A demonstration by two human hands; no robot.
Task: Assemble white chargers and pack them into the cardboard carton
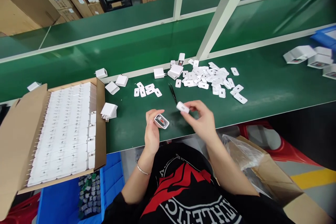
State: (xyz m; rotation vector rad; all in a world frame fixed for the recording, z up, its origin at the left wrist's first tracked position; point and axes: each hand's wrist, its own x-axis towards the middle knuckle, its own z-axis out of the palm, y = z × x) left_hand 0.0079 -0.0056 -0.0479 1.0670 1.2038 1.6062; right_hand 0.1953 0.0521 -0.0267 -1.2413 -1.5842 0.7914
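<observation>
My left hand [152, 131] is closed around a white charger housing [161, 121] whose open end shows a red and dark inside. My right hand [201, 119] pinches a small white cover plate [182, 107] a little to the right of the housing, both just above the green work surface [262, 87]. Black tweezers [172, 93] lie on the surface just beyond my hands. A heap of white cover plates [207, 77] sits behind them, with a few more plates [147, 90] to its left.
An open cardboard box [101, 119] packed with rows of white chargers sits at the left. Loose chargers [112, 87] lie beside it and more chargers [309, 57] at far right. A white post [223, 14] rises behind the heap. Blue bin [112, 178] and a bag-lined carton [265, 171] sit below.
</observation>
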